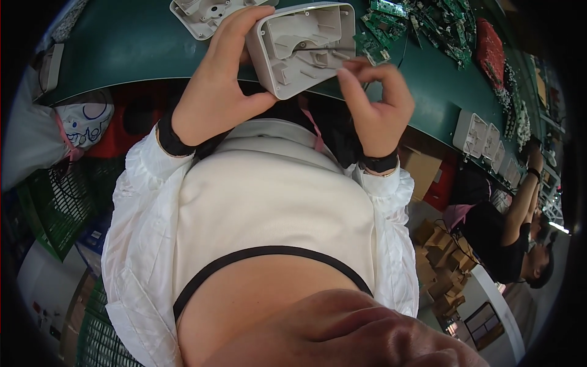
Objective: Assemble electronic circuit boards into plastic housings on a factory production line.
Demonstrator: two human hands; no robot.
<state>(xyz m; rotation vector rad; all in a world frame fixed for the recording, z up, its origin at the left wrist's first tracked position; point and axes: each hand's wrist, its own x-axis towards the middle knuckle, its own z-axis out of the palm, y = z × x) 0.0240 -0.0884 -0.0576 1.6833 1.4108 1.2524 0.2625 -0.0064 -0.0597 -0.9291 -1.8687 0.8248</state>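
My left hand [223, 82] grips a light grey plastic housing [282, 72] by its left side, fingers behind the far edge and thumb at the near corner. The housing is tilted up above the bench's front edge, its hollow inside with ribs and posts facing me. A thin dark wire [324, 49] runs across that inside toward the right wall. Close by the housing's right edge, my right hand [382, 98] has thumb and forefinger drawn together in a pinch. Whatever lies between those fingertips is too small to make out.
On the green bench [122, 52] lies another grey plastic shell [208, 15]. Green circuit boards [428, 24] are heaped at the far right, beside a red bag [490, 52]. More grey housings [477, 136] line the right edge, where a co-worker [498, 238] in black works.
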